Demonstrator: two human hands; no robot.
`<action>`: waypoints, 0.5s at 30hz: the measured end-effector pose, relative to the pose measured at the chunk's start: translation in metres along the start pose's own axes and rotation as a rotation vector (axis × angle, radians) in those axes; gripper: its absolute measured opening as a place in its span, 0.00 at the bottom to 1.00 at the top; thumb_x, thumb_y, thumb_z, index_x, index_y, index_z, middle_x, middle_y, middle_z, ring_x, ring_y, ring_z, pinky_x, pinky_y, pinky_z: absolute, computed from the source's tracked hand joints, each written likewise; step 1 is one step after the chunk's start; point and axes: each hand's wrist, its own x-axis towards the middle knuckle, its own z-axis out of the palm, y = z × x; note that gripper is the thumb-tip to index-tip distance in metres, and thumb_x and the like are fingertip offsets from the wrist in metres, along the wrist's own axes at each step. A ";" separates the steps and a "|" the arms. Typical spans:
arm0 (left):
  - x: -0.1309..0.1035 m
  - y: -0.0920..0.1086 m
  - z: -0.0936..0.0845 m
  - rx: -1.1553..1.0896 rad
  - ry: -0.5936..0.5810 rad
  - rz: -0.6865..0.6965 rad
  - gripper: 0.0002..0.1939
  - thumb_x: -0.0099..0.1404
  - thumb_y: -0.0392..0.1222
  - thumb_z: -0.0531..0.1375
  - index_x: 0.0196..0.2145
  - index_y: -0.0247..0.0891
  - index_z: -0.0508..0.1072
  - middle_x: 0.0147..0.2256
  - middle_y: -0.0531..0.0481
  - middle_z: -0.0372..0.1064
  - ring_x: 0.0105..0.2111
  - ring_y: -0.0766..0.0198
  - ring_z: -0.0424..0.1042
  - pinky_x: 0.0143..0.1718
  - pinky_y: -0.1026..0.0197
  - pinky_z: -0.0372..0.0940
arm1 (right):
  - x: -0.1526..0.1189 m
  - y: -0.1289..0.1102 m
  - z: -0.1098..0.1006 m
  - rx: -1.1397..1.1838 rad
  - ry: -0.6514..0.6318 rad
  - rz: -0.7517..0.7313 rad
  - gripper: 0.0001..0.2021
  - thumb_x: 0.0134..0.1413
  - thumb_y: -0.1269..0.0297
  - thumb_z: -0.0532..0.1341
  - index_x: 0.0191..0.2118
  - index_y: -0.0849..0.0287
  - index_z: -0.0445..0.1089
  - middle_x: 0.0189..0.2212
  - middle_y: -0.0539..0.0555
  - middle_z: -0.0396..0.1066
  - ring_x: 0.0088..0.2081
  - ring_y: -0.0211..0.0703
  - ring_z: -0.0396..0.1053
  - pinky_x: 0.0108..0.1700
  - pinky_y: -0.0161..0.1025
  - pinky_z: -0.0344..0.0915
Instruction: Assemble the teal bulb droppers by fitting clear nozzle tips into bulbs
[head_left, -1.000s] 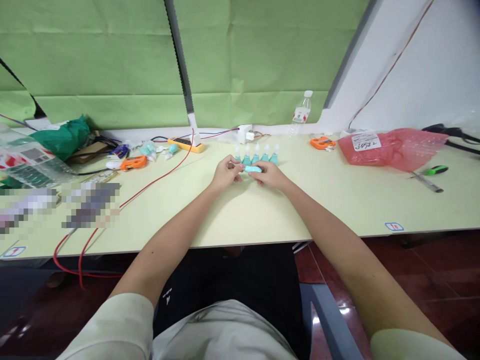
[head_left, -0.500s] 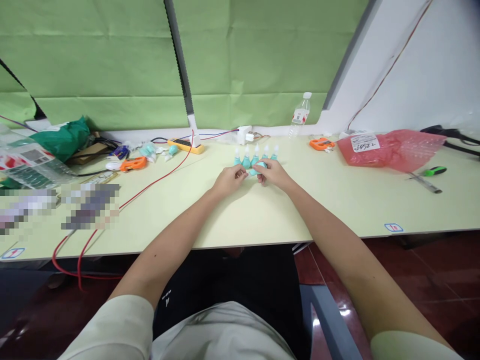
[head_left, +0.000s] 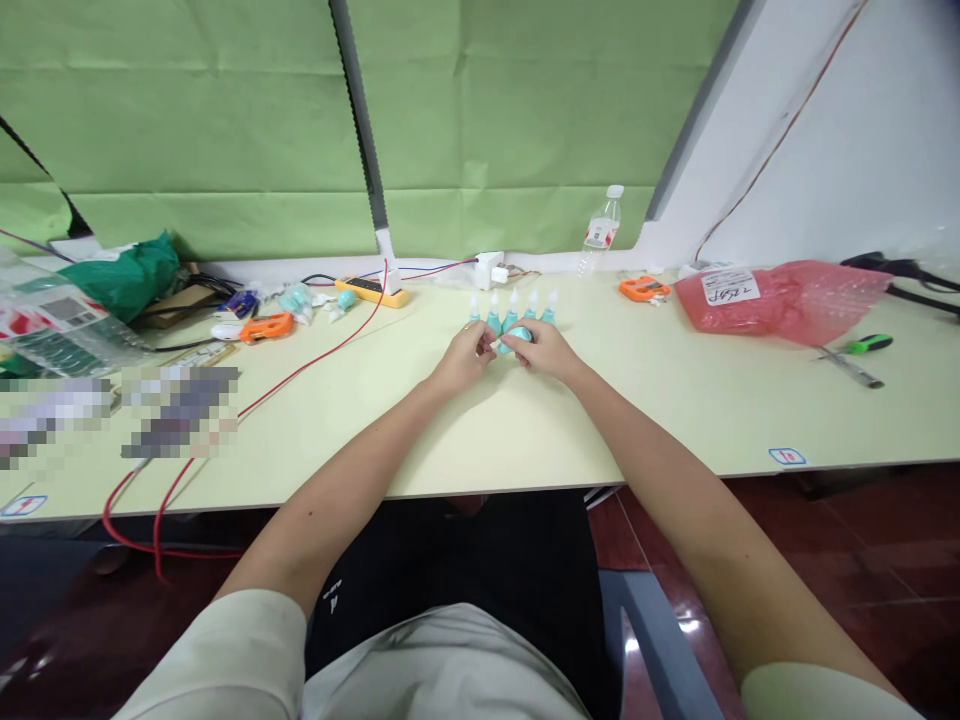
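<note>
A small teal squeeze bottle (head_left: 519,333) lies tilted in my right hand (head_left: 546,350), whose fingers are wrapped round it, its narrow end towards the left. At that end, my left hand (head_left: 466,358) has its fingertips pinched together; whatever lies between them is too small and hidden to make out. Just behind both hands stands a row of several upright teal bottles (head_left: 493,318) with clear pointed tips, their lower parts partly covered by my fingers.
A yellow multimeter (head_left: 386,293), an orange-handled tool (head_left: 268,328) and a red cable (head_left: 315,362) are to the left. Rightward lie another orange tool (head_left: 643,289), a pink bubble-wrap parcel (head_left: 772,300) and a green-handled tool (head_left: 868,344). A clear plastic bottle (head_left: 601,232) stands at the back.
My left hand has moved slightly right, and its fingertips now meet the narrow end of the bottle. The bottle has turned a little in my right hand.
</note>
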 end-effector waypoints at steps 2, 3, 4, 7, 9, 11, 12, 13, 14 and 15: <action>0.001 -0.001 0.000 0.036 0.029 0.029 0.11 0.59 0.28 0.60 0.37 0.39 0.65 0.36 0.52 0.64 0.33 0.65 0.68 0.37 0.60 0.66 | -0.001 -0.003 0.000 -0.024 0.012 -0.037 0.15 0.59 0.50 0.66 0.35 0.57 0.70 0.19 0.45 0.65 0.19 0.37 0.64 0.23 0.36 0.62; 0.001 -0.001 -0.001 0.050 0.043 0.041 0.11 0.60 0.28 0.60 0.37 0.39 0.65 0.37 0.51 0.63 0.34 0.65 0.68 0.38 0.59 0.66 | -0.001 -0.004 0.000 -0.028 0.016 -0.039 0.14 0.58 0.50 0.66 0.36 0.57 0.71 0.19 0.45 0.65 0.19 0.37 0.64 0.23 0.36 0.62; 0.001 -0.001 -0.001 0.060 0.052 0.052 0.10 0.60 0.27 0.59 0.37 0.39 0.65 0.38 0.51 0.63 0.34 0.65 0.68 0.38 0.59 0.66 | -0.001 -0.004 0.000 -0.027 0.016 -0.034 0.14 0.58 0.50 0.66 0.36 0.57 0.71 0.19 0.46 0.65 0.19 0.37 0.64 0.23 0.36 0.62; 0.000 0.000 -0.002 0.072 0.035 0.064 0.11 0.60 0.26 0.57 0.36 0.40 0.64 0.37 0.51 0.63 0.34 0.66 0.68 0.38 0.60 0.66 | -0.001 -0.003 0.001 -0.021 0.009 -0.014 0.15 0.58 0.50 0.66 0.37 0.57 0.71 0.19 0.46 0.66 0.19 0.38 0.64 0.23 0.37 0.63; -0.001 0.002 -0.002 0.088 0.002 0.064 0.11 0.60 0.25 0.56 0.36 0.40 0.63 0.36 0.52 0.63 0.34 0.65 0.67 0.38 0.60 0.65 | 0.000 0.000 0.001 -0.023 0.004 -0.012 0.15 0.58 0.49 0.65 0.37 0.57 0.71 0.19 0.45 0.66 0.19 0.38 0.64 0.23 0.36 0.62; -0.002 0.006 -0.003 0.120 -0.033 0.066 0.11 0.61 0.25 0.55 0.36 0.40 0.63 0.34 0.52 0.63 0.34 0.65 0.65 0.37 0.60 0.63 | 0.000 0.002 0.001 -0.034 -0.002 -0.019 0.15 0.58 0.49 0.65 0.36 0.57 0.71 0.19 0.45 0.65 0.19 0.38 0.64 0.24 0.36 0.62; -0.002 0.007 -0.003 0.137 -0.048 0.069 0.11 0.61 0.26 0.55 0.37 0.40 0.63 0.34 0.52 0.64 0.33 0.64 0.65 0.37 0.60 0.62 | 0.000 0.002 0.001 -0.041 -0.008 -0.024 0.15 0.58 0.49 0.65 0.36 0.57 0.71 0.19 0.45 0.65 0.19 0.38 0.64 0.24 0.36 0.62; -0.003 0.009 -0.004 0.149 -0.061 0.071 0.11 0.61 0.26 0.54 0.37 0.40 0.63 0.33 0.52 0.64 0.33 0.64 0.64 0.36 0.60 0.61 | -0.001 0.002 0.000 -0.048 -0.011 -0.029 0.15 0.58 0.49 0.65 0.37 0.57 0.71 0.19 0.45 0.65 0.19 0.38 0.64 0.24 0.36 0.62; -0.003 0.010 -0.005 0.156 -0.071 0.071 0.11 0.61 0.26 0.54 0.37 0.40 0.63 0.33 0.52 0.64 0.33 0.64 0.64 0.36 0.60 0.61 | -0.001 0.002 0.000 -0.055 -0.012 -0.034 0.15 0.58 0.49 0.65 0.37 0.57 0.71 0.19 0.45 0.65 0.19 0.38 0.63 0.25 0.36 0.62; -0.003 0.011 -0.005 0.159 -0.080 0.070 0.11 0.61 0.26 0.54 0.37 0.41 0.62 0.33 0.52 0.65 0.32 0.64 0.64 0.35 0.60 0.60 | -0.001 0.001 0.000 -0.064 -0.013 -0.039 0.15 0.57 0.49 0.65 0.37 0.57 0.71 0.18 0.45 0.65 0.20 0.38 0.63 0.25 0.37 0.62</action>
